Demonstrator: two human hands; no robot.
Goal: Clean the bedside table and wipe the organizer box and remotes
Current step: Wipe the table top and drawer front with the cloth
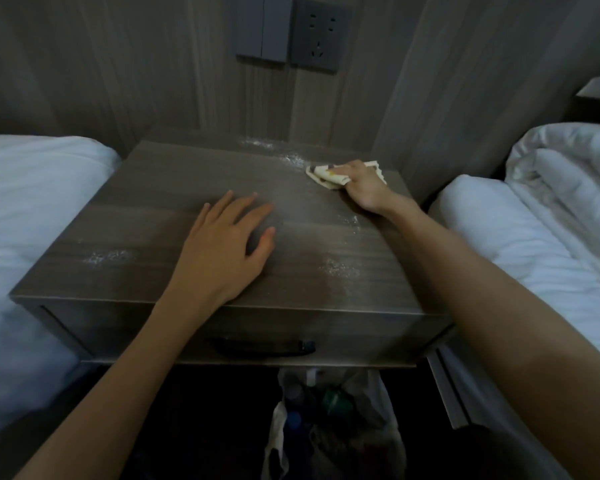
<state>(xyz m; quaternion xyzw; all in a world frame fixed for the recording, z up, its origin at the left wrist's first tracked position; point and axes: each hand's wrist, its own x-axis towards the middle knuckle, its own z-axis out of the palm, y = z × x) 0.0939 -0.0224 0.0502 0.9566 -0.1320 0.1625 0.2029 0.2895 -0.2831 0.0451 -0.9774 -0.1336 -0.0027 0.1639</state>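
Partway: wiping grey wooden bedside table (153, 209) at two o'clock, gripping cream cloth (326, 174) in right hand (364, 185), resting left hand (222, 251) flat, leaving white smears (108, 258).

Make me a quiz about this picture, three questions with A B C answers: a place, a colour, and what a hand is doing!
1. Where is the cloth? A) far right corner of the bedside table B) on a pillow C) on the floor
2. What colour is the drawer handle? A) red B) black C) white
3. What is the left hand doing? A) gripping the cloth B) pulling the handle C) lying flat on the table
Answers: 1 A, the right hand grips it there. 2 B, dark against the grey wood. 3 C, fingers straight.
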